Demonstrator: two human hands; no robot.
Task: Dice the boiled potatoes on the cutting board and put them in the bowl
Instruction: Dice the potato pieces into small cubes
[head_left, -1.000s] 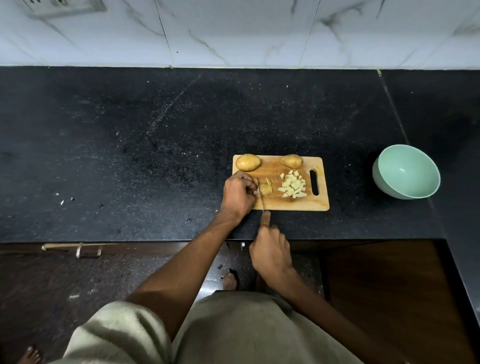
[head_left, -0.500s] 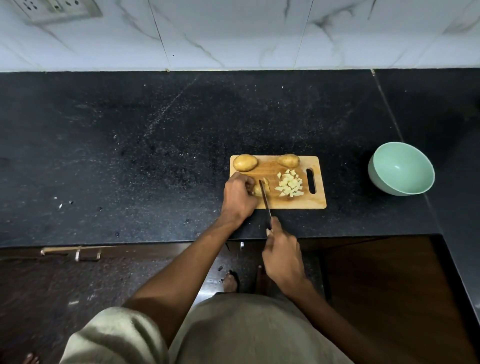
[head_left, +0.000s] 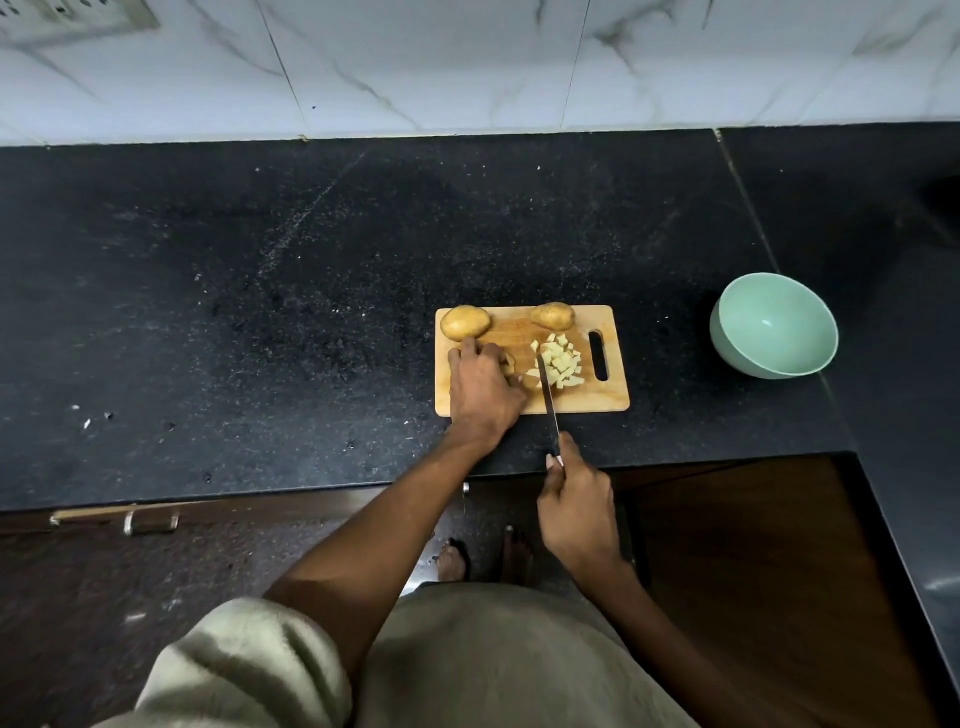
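- The wooden cutting board (head_left: 597, 400) lies on the black countertop (head_left: 260, 312), a little right of the frame's centre.
- The left hand (head_left: 480, 387) rests on the board's left part, fingers curled down over a partly cut potato piece (head_left: 509, 364); only a sliver of it shows at the fingertips, so its shape and how much is left cannot be told.
- The right hand (head_left: 576, 512) is below the board, off the counter's front edge, closed round the handle of a kitchen knife (head_left: 548, 400). The handle is almost wholly hidden in the fist.
- The blade runs up the frame from that hand, leaning slightly left, its tip at the left edge of the heap of diced potato (head_left: 556, 364).
- The relation that matters: the blade stands just right of the left fingertips, between them and the heap, its long axis roughly across the board's long side. I judge the next cut falls on the held piece, close to those fingers, so they need to stay tucked.
- Whether the edge is touching the board or raised cannot be made out.
- Two whole, unpeeled potatoes sit on the board's upper edge: one (head_left: 465, 322) at the upper left corner, touching the left hand's knuckles or just above them, one (head_left: 553, 316) mid-edge.
- The mint-green bowl (head_left: 748, 353) stands well apart to the right, tilted and seemingly empty; the right hand is nearer it.
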